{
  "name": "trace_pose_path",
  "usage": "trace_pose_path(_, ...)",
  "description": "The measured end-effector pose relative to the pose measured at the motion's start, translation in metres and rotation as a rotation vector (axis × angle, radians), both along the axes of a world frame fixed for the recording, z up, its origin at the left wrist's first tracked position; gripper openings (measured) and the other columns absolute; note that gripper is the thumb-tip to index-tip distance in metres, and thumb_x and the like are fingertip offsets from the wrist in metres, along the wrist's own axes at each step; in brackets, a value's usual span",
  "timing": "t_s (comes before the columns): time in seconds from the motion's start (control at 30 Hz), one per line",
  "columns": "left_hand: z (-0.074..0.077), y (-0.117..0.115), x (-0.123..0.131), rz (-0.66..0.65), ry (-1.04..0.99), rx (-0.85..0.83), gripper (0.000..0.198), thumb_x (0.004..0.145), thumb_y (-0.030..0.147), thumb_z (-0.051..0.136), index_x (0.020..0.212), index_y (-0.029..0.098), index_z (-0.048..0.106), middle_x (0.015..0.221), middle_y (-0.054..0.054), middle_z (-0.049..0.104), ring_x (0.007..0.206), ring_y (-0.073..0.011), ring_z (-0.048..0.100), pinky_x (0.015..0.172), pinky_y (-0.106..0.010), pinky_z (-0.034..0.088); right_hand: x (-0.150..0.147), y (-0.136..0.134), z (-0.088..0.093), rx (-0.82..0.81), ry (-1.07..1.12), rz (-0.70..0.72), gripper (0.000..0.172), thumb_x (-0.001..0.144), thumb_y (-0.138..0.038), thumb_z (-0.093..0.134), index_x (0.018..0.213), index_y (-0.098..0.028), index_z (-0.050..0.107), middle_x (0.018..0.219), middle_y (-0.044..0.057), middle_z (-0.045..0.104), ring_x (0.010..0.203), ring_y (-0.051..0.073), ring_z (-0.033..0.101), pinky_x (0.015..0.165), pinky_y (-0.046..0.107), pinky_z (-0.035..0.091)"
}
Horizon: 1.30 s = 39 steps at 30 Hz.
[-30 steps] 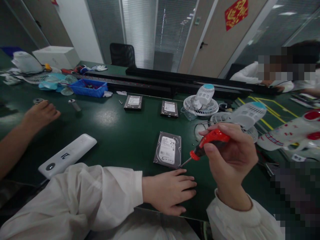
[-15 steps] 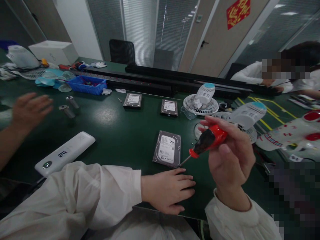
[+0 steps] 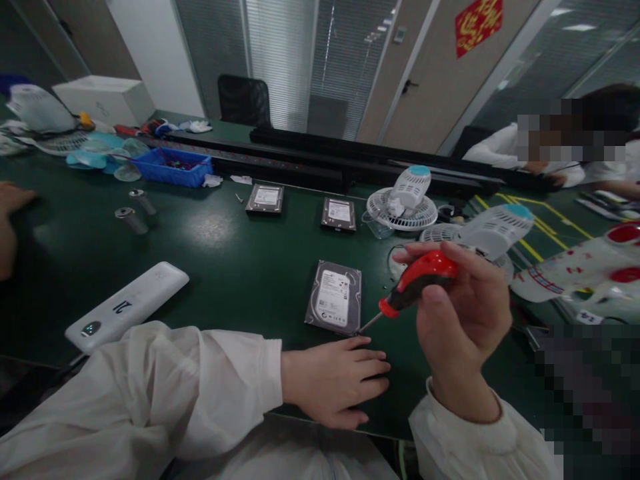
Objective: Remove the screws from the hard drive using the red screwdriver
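Observation:
A hard drive point(image 3: 334, 298) with a white label lies on the dark green table, in front of me. My right hand point(image 3: 463, 307) is closed on the red and black handle of a screwdriver point(image 3: 420, 280), whose tip meets the drive's lower right corner. Flat on the table just below the drive rests my left hand point(image 3: 337, 380), its fingers spread and its top fingertips near that corner. Farther back lie two smaller drives, one at the left point(image 3: 265, 199) and one at the right point(image 3: 339, 214).
A white power bank point(image 3: 127, 307) and two metal cylinders point(image 3: 131, 219) are on the left. Behind them sits a blue bin point(image 3: 173, 167). White fans point(image 3: 403, 208) stand at the right. Another person's hand point(image 3: 14, 199) is at the left edge; a person sits at the back right.
The screwdriver handle has turned in my right hand, and its fingers have shifted. My left hand stays in place. The other person's hand at the left has moved away toward the edge.

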<state>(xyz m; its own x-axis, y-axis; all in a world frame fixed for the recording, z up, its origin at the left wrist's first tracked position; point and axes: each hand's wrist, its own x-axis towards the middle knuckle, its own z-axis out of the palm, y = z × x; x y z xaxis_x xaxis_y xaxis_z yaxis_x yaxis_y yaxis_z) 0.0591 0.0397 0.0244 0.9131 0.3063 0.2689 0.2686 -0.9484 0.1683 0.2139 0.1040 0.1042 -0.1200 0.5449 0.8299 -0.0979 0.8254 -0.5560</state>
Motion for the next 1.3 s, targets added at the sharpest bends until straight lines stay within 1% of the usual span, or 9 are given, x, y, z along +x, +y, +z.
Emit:
trace_pose_path(0.1, 0.0, -0.0001, -0.0002, 0.002, 0.018, -0.004, 0.053, 0.097, 0.042, 0.047, 0.135, 0.007, 0.056, 0.145, -0.02, 0.057, 0.139, -0.0317, 0.05, 0.119, -0.047, 0.033, -0.0009, 0.0006, 0.0018, 0.079, 0.0, -0.078, 0.052, 0.076, -0.01, 0.074, 0.124, -0.028, 0.069, 0.107, 0.005, 0.068, 0.096, 0.022, 0.068, 0.079, 0.039, 0.059)
trace_pose_path(0.27, 0.0009, 0.0, -0.0003, 0.002, 0.001, 0.001, 0.054, 0.096, 0.041, 0.052, 0.134, 0.004, 0.055, 0.144, -0.021, 0.058, 0.137, -0.0316, 0.052, 0.117, -0.048, 0.036, -0.0007, 0.0018, -0.0007, 0.007, 0.031, 0.061, 0.04, 0.091, -0.018, 0.058, 0.129, -0.023, 0.068, 0.129, 0.011, 0.067, 0.117, 0.03, 0.066, 0.098, 0.053, 0.055)
trace_pose_path(0.47, 0.0012, 0.0001, -0.0004, -0.002, -0.009, 0.009, 0.053, 0.096, 0.04, 0.051, 0.134, 0.003, 0.055, 0.142, -0.021, 0.059, 0.136, -0.0324, 0.053, 0.116, -0.049, 0.037, 0.0012, 0.0031, 0.0009, 0.114, 0.012, -0.06, 0.048, 0.076, -0.011, 0.074, 0.121, -0.028, 0.072, 0.1, 0.005, 0.062, 0.098, 0.021, 0.058, 0.081, 0.041, 0.061)
trace_pose_path(0.57, 0.002, -0.0001, 0.0, -0.001, 0.004, 0.006, 0.053, 0.096, 0.041, 0.05, 0.134, 0.004, 0.056, 0.143, -0.02, 0.059, 0.137, -0.0324, 0.052, 0.117, -0.049, 0.036, 0.0019, 0.0023, 0.0011, 0.049, 0.003, -0.01, 0.037, 0.088, -0.024, 0.063, 0.124, -0.027, 0.071, 0.118, 0.009, 0.065, 0.111, 0.025, 0.061, 0.091, 0.047, 0.058)
trace_pose_path(0.63, 0.0022, -0.0002, 0.0003, 0.002, 0.015, -0.001, 0.053, 0.096, 0.041, 0.052, 0.134, 0.005, 0.056, 0.143, -0.02, 0.059, 0.137, -0.0322, 0.052, 0.117, -0.048, 0.036, 0.0022, 0.0019, 0.0005, 0.006, -0.002, 0.026, 0.039, 0.093, -0.022, 0.055, 0.129, -0.027, 0.069, 0.13, 0.009, 0.065, 0.12, 0.029, 0.063, 0.098, 0.052, 0.055)
trace_pose_path(0.8, 0.0002, -0.0002, 0.0001, -0.001, 0.006, -0.005, 0.055, 0.095, 0.042, 0.053, 0.134, 0.004, 0.055, 0.143, -0.021, 0.059, 0.137, -0.0326, 0.052, 0.117, -0.05, 0.037, 0.0012, 0.0014, 0.0027, 0.098, 0.0, -0.085, 0.048, 0.078, -0.009, 0.072, 0.122, -0.029, 0.071, 0.106, 0.005, 0.065, 0.101, 0.021, 0.061, 0.083, 0.039, 0.059)
trace_pose_path(1.0, -0.0004, -0.0007, 0.0003, 0.001, -0.004, -0.01, 0.053, 0.096, 0.041, 0.052, 0.135, 0.005, 0.056, 0.143, -0.021, 0.059, 0.137, -0.0322, 0.052, 0.117, -0.049, 0.036, 0.0007, 0.0004, 0.0008, -0.038, 0.026, 0.072, 0.039, 0.092, -0.018, 0.055, 0.128, -0.024, 0.068, 0.129, 0.01, 0.066, 0.12, 0.029, 0.064, 0.099, 0.051, 0.054)
trace_pose_path(1.17, 0.0003, 0.0, 0.0002, 0.004, 0.007, -0.005, 0.054, 0.096, 0.042, 0.052, 0.135, 0.005, 0.056, 0.144, -0.021, 0.059, 0.137, -0.0322, 0.052, 0.118, -0.049, 0.036, 0.0027, 0.0035, 0.0, 0.061, 0.015, -0.058, 0.05, 0.078, -0.007, 0.071, 0.123, -0.029, 0.07, 0.11, 0.004, 0.066, 0.099, 0.021, 0.064, 0.085, 0.04, 0.058)
trace_pose_path(1.3, 0.0007, 0.0001, 0.0003, 0.0, 0.006, 0.0, 0.054, 0.096, 0.041, 0.052, 0.135, 0.004, 0.056, 0.143, -0.021, 0.059, 0.137, -0.0327, 0.052, 0.117, -0.049, 0.036, 0.0028, 0.003, 0.0012, 0.026, 0.013, -0.006, 0.04, 0.085, -0.017, 0.066, 0.123, -0.029, 0.07, 0.121, 0.006, 0.067, 0.111, 0.025, 0.064, 0.091, 0.044, 0.059)
